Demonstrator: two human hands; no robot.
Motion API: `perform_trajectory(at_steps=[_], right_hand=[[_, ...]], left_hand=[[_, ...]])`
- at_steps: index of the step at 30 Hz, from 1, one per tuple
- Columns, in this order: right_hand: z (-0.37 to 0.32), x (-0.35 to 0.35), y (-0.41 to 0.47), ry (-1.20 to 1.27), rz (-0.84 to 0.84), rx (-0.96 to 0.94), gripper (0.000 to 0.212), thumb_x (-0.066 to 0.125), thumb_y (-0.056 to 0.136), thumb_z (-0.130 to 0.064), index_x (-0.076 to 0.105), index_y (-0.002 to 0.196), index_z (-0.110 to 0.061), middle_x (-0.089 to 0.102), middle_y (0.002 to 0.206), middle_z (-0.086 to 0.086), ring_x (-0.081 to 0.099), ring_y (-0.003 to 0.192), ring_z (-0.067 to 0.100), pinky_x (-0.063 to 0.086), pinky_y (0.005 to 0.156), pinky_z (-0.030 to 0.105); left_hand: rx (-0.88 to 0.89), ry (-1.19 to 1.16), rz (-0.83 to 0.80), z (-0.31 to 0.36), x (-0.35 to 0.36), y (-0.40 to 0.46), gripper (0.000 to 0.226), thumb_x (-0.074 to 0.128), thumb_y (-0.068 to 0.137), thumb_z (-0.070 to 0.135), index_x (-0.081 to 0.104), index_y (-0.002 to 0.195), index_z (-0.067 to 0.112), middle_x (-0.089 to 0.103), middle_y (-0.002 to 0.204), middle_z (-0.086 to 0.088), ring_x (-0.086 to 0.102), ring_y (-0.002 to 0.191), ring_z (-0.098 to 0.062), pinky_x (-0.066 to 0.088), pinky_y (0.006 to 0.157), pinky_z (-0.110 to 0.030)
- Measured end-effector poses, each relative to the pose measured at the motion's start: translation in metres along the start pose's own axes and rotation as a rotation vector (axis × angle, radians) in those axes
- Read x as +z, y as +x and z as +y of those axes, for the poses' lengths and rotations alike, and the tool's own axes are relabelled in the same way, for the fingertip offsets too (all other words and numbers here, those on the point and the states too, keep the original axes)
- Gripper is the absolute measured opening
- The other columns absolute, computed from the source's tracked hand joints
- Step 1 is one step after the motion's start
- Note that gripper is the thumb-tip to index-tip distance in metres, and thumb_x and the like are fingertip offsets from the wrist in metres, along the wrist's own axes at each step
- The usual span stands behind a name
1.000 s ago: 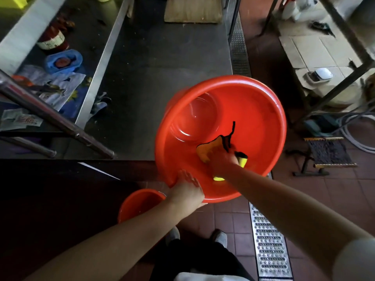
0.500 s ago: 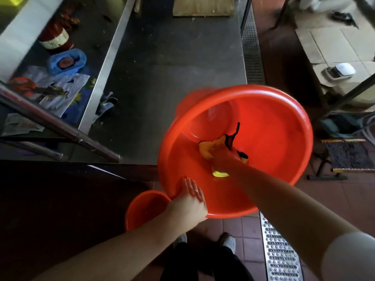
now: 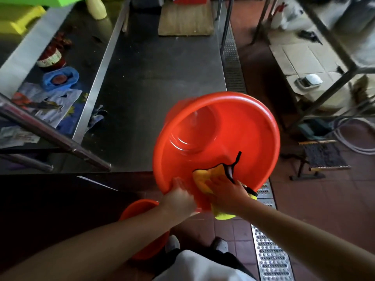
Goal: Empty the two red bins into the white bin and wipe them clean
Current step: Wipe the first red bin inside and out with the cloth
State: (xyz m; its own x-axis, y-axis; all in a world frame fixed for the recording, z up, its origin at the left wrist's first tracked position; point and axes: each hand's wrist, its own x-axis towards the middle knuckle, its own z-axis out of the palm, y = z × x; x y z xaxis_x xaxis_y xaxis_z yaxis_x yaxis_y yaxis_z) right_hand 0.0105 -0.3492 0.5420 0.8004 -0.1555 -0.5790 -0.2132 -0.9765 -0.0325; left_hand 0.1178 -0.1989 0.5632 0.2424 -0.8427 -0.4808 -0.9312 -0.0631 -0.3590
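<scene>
The left hand (image 3: 178, 196) grips the large round red plastic bin (image 3: 239, 126) at its 7 o'clock rim; the right hand (image 3: 228, 192) presses a yellow black-edged cloth (image 3: 205, 176) inside, fingers spread.

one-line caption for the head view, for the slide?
Left hand grips the tilted red bin by its rim while right hand presses a yellow cloth inside it.
</scene>
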Motion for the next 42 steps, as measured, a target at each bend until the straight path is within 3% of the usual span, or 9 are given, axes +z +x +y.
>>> perform_trajectory(at_steps=[3, 13, 20, 25, 28, 31, 34, 38, 42], right_hand=[[-0.001, -0.007, 0.011, 0.092, -0.002, 0.099, 0.073, 0.048, 0.094, -0.038, 0.015, 0.158, -0.029, 0.025, 0.159, -0.001, 0.013, 0.149, 0.026, 0.024, 0.115, 0.055], [0.015, -0.012, 0.114, 0.189, -0.042, 0.156, 0.053, 0.046, 0.098, -0.028, 0.036, 0.149, -0.023, 0.035, 0.153, 0.003, 0.024, 0.147, 0.028, 0.030, 0.113, 0.055], [0.011, -0.025, 0.151, 0.332, 0.140, 0.263, 0.035, 0.058, 0.071, -0.013, 0.040, 0.090, -0.036, 0.046, 0.097, 0.005, 0.058, 0.087, 0.032, 0.051, 0.076, 0.040], [0.016, -0.044, 0.147, 0.375, 0.159, 0.305, 0.053, 0.070, 0.078, -0.014, 0.049, 0.127, -0.017, 0.056, 0.127, 0.012, 0.061, 0.115, 0.037, 0.047, 0.095, 0.049], [0.021, -0.071, 0.150, 0.329, 0.358, 0.217, 0.053, 0.059, 0.092, -0.028, 0.042, 0.142, -0.022, 0.049, 0.144, 0.005, 0.045, 0.136, 0.029, 0.033, 0.106, 0.054], [0.022, -0.104, 0.149, 0.219, 0.348, 0.150, 0.063, 0.043, 0.100, -0.054, 0.025, 0.156, -0.033, 0.015, 0.166, -0.003, 0.004, 0.154, 0.020, 0.001, 0.114, 0.069], [0.026, -0.134, 0.134, 0.084, 0.346, 0.112, 0.053, 0.039, 0.101, -0.055, 0.042, 0.147, -0.031, 0.021, 0.164, -0.002, 0.008, 0.153, 0.019, 0.002, 0.116, 0.070], [0.043, -0.162, 0.099, -0.032, 0.333, 0.126, 0.044, 0.033, 0.103, -0.049, 0.048, 0.142, -0.036, 0.028, 0.161, -0.003, 0.013, 0.152, 0.022, 0.008, 0.116, 0.068], [0.054, -0.181, 0.078, 0.028, 0.403, 0.148, 0.047, 0.029, 0.105, -0.049, 0.041, 0.148, -0.035, 0.028, 0.162, -0.003, 0.015, 0.153, 0.022, 0.011, 0.121, 0.055]], left_hand=[[0.021, 0.018, -0.015, -0.003, -0.002, 0.001, 0.056, 0.047, 0.087, 0.046, 0.074, 0.104, 0.001, 0.066, 0.101, -0.037, 0.063, 0.095, -0.056, 0.048, 0.085, -0.066], [0.031, 0.107, 0.050, -0.002, 0.005, 0.004, 0.047, 0.076, 0.066, 0.033, 0.076, 0.099, 0.000, 0.071, 0.095, -0.027, 0.070, 0.085, -0.043, 0.055, 0.079, -0.058], [0.129, 0.128, -0.017, -0.012, 0.011, 0.003, 0.037, 0.056, 0.088, 0.021, 0.064, 0.111, -0.007, 0.066, 0.106, -0.029, 0.063, 0.097, -0.046, 0.048, 0.088, -0.058], [0.144, -0.005, 0.050, -0.026, -0.013, -0.003, 0.032, 0.051, 0.085, 0.023, 0.070, 0.099, 0.001, 0.069, 0.090, -0.020, 0.065, 0.083, -0.037, 0.051, 0.081, -0.051], [0.160, -0.124, 0.177, -0.038, -0.024, -0.003, 0.064, 0.015, 0.086, 0.039, 0.070, 0.091, 0.006, 0.069, 0.079, -0.012, 0.065, 0.072, -0.029, 0.052, 0.072, -0.040], [0.155, -0.187, 0.285, -0.053, -0.030, -0.001, 0.060, 0.035, 0.092, 0.066, 0.047, 0.063, 0.015, 0.062, 0.065, -0.004, 0.061, 0.060, -0.024, 0.036, 0.058, -0.032], [0.071, -0.157, 0.382, -0.070, -0.037, 0.004, 0.068, 0.041, 0.081, 0.081, 0.035, 0.057, 0.017, 0.061, 0.059, -0.001, 0.061, 0.056, -0.023, 0.027, 0.056, -0.030], [-0.042, -0.167, 0.522, -0.100, -0.043, 0.015, 0.074, 0.034, 0.080, 0.084, 0.066, 0.097, 0.020, 0.071, 0.075, -0.002, 0.069, 0.071, -0.024, 0.042, 0.065, -0.030], [-0.125, -0.296, 0.599, -0.136, -0.037, 0.024, 0.074, 0.029, 0.092, 0.070, 0.046, 0.142, 0.018, 0.064, 0.125, -0.013, 0.058, 0.117, -0.032, 0.035, 0.109, -0.049]])
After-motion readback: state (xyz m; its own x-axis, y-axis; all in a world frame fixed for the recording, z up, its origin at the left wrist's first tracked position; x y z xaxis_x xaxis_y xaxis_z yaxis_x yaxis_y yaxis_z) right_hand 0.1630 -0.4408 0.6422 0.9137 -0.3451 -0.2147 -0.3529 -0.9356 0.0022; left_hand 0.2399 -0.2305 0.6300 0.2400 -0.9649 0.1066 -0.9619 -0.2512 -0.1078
